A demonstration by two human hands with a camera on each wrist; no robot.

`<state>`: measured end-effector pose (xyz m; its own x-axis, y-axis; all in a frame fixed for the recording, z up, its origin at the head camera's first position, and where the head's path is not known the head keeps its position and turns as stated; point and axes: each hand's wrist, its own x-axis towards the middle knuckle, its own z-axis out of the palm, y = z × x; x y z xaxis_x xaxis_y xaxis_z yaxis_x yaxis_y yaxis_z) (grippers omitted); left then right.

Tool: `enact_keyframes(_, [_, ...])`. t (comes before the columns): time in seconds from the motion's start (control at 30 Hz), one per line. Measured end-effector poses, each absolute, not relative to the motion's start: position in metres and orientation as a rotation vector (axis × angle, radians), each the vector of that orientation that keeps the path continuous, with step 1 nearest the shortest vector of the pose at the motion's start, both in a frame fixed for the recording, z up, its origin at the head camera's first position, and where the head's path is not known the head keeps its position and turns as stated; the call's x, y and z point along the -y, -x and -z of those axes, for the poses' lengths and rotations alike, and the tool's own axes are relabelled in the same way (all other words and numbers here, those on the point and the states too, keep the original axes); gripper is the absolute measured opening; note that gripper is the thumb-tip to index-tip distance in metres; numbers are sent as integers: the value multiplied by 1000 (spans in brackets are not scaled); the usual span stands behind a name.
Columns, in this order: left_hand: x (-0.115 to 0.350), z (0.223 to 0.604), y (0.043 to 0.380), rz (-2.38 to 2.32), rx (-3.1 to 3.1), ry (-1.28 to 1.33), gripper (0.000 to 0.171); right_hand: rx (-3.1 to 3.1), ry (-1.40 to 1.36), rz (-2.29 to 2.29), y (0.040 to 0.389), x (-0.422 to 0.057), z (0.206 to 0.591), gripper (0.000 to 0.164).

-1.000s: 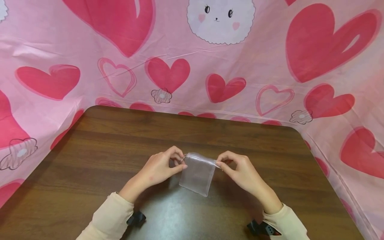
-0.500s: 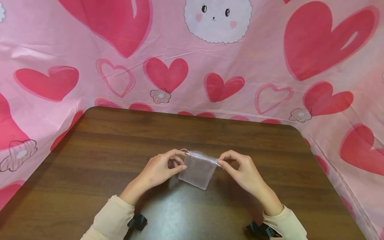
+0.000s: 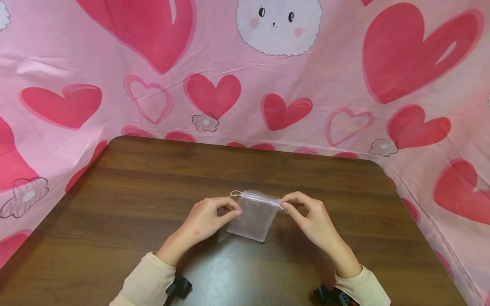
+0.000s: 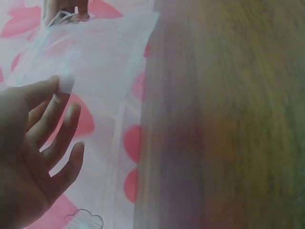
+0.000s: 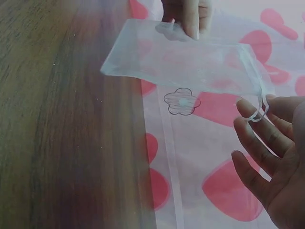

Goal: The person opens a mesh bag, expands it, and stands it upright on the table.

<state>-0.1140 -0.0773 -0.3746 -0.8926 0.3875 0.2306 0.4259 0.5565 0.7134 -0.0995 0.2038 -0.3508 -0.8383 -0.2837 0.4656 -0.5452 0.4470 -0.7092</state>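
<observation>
A small, sheer white drawstring pouch (image 3: 255, 216) hangs between both hands above the table, its gathered top toward the back. My left hand (image 3: 208, 219) pinches the pouch's left side edge between thumb and index finger; in the left wrist view its other fingers are spread loosely below the mesh (image 4: 95, 52). By the top right corner, my right hand (image 3: 311, 214) pinches the pouch where the drawstring comes out. A loop of white cord (image 5: 259, 112) dangles at those fingers in the right wrist view. Another cord loop (image 3: 236, 193) sticks out free at the top left corner.
Beneath the hands lies a brown wood-grain table (image 3: 153, 178) with rounded far corners. A pink cloth (image 3: 226, 46) printed with hearts rises behind it and along both sides. Black straps (image 3: 179, 287) sit at the wrists, next to beige sleeves.
My left fingers have moved from the cord at the top left corner down onto the pouch's side edge, leaving that cord loop free. The right hand keeps its pinch.
</observation>
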Motion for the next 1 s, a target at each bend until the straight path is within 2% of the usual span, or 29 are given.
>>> enact_keyframes(0.23, [75,376,113,1333,2689,708,10,2442,-718,-1450,98,-205,358,18])
enact_keyframes(0.73, [74,374,112,1363,2623,665,4,2634,-659,-1377,95,-198,375,16])
enact_keyframes(1.0, [74,375,112,1381,2615,651,6,2638,-666,-1339,96,-193,379,10])
